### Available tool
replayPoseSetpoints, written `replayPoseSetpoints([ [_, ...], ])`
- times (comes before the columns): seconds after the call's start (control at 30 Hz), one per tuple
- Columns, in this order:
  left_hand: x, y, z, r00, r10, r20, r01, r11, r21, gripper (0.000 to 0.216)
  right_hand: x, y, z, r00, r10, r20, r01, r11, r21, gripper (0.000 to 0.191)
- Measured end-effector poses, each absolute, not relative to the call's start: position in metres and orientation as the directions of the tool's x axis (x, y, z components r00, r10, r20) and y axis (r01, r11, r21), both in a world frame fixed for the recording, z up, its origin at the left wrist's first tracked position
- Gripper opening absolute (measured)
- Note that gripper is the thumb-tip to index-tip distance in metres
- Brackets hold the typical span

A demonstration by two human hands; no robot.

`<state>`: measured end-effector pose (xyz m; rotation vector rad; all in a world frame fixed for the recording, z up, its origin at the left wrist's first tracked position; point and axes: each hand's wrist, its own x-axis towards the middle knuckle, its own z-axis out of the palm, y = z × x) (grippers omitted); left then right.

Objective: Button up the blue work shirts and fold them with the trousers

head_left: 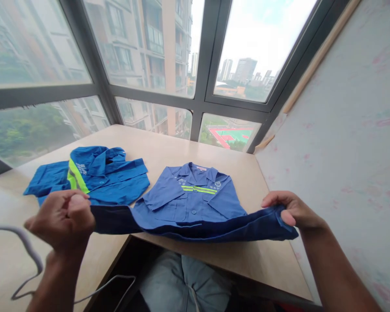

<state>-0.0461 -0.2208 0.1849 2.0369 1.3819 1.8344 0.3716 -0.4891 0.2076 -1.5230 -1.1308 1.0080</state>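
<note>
A blue short-sleeved work shirt (pixel 195 201) lies front side up on the wooden surface, collar away from me, with yellow-green stripes across its chest. Its lower edge is lifted and stretched wide between my hands, over the near edge of the surface. My left hand (pixel 65 216) is closed in a fist around the left end of that edge. At the right end, my right hand (pixel 290 210) pinches the corner between thumb and fingers. A second, brighter blue garment (pixel 100 173) with a yellow-green reflective band lies loosely heaped to the left, just beyond my left hand.
The pale wooden surface (pixel 143 138) meets grey-framed windows (pixel 199 82) at the back and a flower-patterned wall (pixel 341 151) on the right. A white cable (pixel 32 249) loops at the lower left. My legs (pixel 185 281) are below the front edge.
</note>
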Motion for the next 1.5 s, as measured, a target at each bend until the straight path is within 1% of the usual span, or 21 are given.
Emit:
replayPoseSetpoints([
  [0.03, -0.034, -0.216, 0.187, -0.176, 0.593, 0.786, 0.576, -0.585, 0.571, 0.02, 0.378, -0.48, 0.208, 0.217, 0.972, -0.091, 0.167, -0.128, -0.978, 0.072],
  [0.07, -0.021, -0.21, 0.188, -0.193, 0.568, 0.8, 0.597, -0.58, 0.555, 0.025, 0.383, -0.472, 0.209, 0.207, 0.973, -0.101, 0.166, -0.137, -0.977, 0.072],
  [0.1, -0.008, -0.203, 0.19, -0.181, 0.58, 0.794, 0.601, -0.574, 0.556, 0.028, 0.388, -0.464, 0.209, 0.203, 0.973, -0.111, 0.181, -0.149, -0.972, 0.07],
  [0.2, 0.029, -0.181, 0.195, -0.075, 0.638, 0.767, 0.604, -0.583, 0.544, 0.039, 0.403, -0.448, 0.207, 0.242, 0.959, -0.15, 0.256, -0.212, -0.943, 0.059],
  [0.3, 0.061, -0.155, 0.2, 0.009, 0.686, 0.728, 0.603, -0.585, 0.543, 0.049, 0.418, -0.441, 0.202, 0.315, 0.929, -0.195, 0.254, -0.28, -0.926, 0.049],
  [0.37, 0.08, -0.135, 0.2, 0.077, 0.732, 0.677, 0.617, -0.568, 0.544, 0.052, 0.429, -0.44, 0.197, 0.354, 0.91, -0.216, 0.228, -0.308, -0.924, 0.046],
  [0.47, 0.102, -0.104, 0.195, 0.191, 0.783, 0.591, 0.666, -0.546, 0.509, 0.056, 0.444, -0.438, 0.186, 0.402, 0.886, -0.232, 0.221, -0.34, -0.914, 0.046],
  [0.53, 0.114, -0.086, 0.186, 0.272, 0.811, 0.519, 0.704, -0.535, 0.468, 0.057, 0.452, -0.434, 0.177, 0.414, 0.881, -0.23, 0.279, -0.363, -0.889, 0.046],
  [0.63, 0.132, -0.065, 0.165, 0.429, 0.824, 0.371, 0.742, -0.555, 0.375, 0.06, 0.462, -0.423, 0.163, 0.38, 0.89, -0.25, 0.408, -0.404, -0.819, 0.044],
  [0.73, 0.149, -0.051, 0.141, 0.517, 0.815, 0.263, 0.761, -0.578, 0.295, 0.064, 0.47, -0.41, 0.148, 0.349, 0.895, -0.278, 0.447, -0.419, -0.79, 0.046],
  [0.8, 0.159, -0.043, 0.129, 0.527, 0.817, 0.234, 0.77, -0.576, 0.274, 0.064, 0.475, -0.402, 0.14, 0.363, 0.889, -0.279, 0.421, -0.424, -0.802, 0.046],
  [0.87, 0.167, -0.034, 0.121, 0.528, 0.82, 0.221, 0.771, -0.572, 0.279, 0.063, 0.482, -0.394, 0.134, 0.398, 0.876, -0.272, 0.374, -0.425, -0.824, 0.046],
  [1.03, 0.184, -0.002, 0.114, 0.521, 0.819, 0.241, 0.766, -0.573, 0.291, 0.062, 0.507, -0.366, 0.124, 0.489, 0.833, -0.26, 0.212, -0.402, -0.891, 0.043],
  [1.17, 0.204, 0.019, 0.102, 0.502, 0.837, 0.22, 0.794, -0.546, 0.266, 0.064, 0.532, -0.337, 0.109, 0.558, 0.778, -0.287, 0.126, -0.422, -0.898, 0.045],
  [1.23, 0.214, 0.026, 0.091, 0.497, 0.848, 0.184, 0.811, -0.529, 0.249, 0.064, 0.541, -0.325, 0.098, 0.568, 0.768, -0.296, 0.145, -0.448, -0.882, 0.046],
  [1.4, 0.23, 0.027, 0.059, 0.497, 0.861, 0.107, 0.834, -0.508, 0.216, 0.058, 0.547, -0.315, 0.066, 0.552, 0.785, -0.282, 0.303, -0.504, -0.809, 0.045],
  [1.5, 0.233, 0.024, 0.047, 0.535, 0.839, 0.097, 0.808, -0.542, 0.232, 0.054, 0.546, -0.319, 0.049, 0.608, 0.762, -0.223, 0.304, -0.483, -0.821, 0.047],
])
